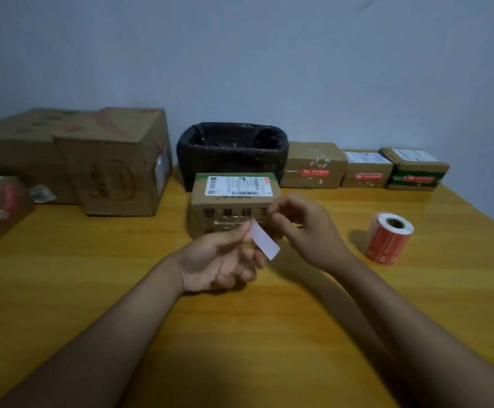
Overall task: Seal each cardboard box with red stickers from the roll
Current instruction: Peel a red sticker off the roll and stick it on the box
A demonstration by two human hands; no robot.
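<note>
We hold our left hand (222,260) in front of the box (234,204) at the table's (92,290) middle, thumb and fingers pinching a small sticker (265,241) whose pale back faces us, probably so its glue side can be freed. Our right hand (301,231) hovers beside it, fingertips drawn together at the sticker's upper end; whether they grip anything we cannot tell. The red roll (388,238) lies on its side to the right, within reach. Three boxes (363,169) at the back right already wear red strips

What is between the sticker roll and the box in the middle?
In the head view, the right hand lies between the sticker roll and the middle box; the rest is bare table.
</note>
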